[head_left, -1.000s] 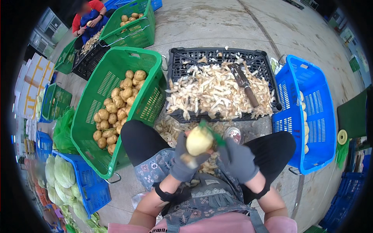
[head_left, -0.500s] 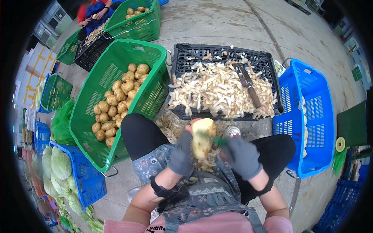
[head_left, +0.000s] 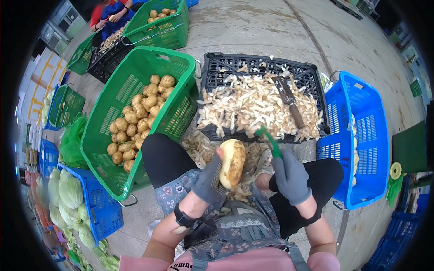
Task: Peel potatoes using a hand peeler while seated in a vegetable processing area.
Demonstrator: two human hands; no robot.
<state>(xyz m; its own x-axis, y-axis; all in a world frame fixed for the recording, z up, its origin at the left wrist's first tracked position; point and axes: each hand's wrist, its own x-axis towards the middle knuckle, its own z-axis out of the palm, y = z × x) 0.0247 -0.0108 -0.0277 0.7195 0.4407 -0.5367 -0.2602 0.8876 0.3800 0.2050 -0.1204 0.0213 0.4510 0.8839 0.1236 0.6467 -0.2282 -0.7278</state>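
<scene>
Between my knees, my gloved left hand (head_left: 210,179) grips a large potato (head_left: 233,163). Pale peeled flesh shows on its left side and top, while a strip of brown skin runs along its right. My gloved right hand (head_left: 290,177) is closed round a green peeler (head_left: 269,141), held up to the right of the potato and apart from it. Just beyond the peeler, a heap of peelings (head_left: 253,106) covers much of a black plastic crate (head_left: 235,61). A knife with a brown handle (head_left: 296,115) and a dark, dirty blade lies on the heap.
Left of me stands a green crate (head_left: 100,149) with unpeeled potatoes (head_left: 135,117). At right, a blue crate (head_left: 368,117) holds pale potatoes along its near side. Cabbages (head_left: 71,198) fill a blue crate at lower left. Far left, another person (head_left: 115,18) sits beside crates.
My right hand has swung the peeler away from the potato, up and to the right. In my left hand the potato has turned, bringing its brown-skinned side into view.
</scene>
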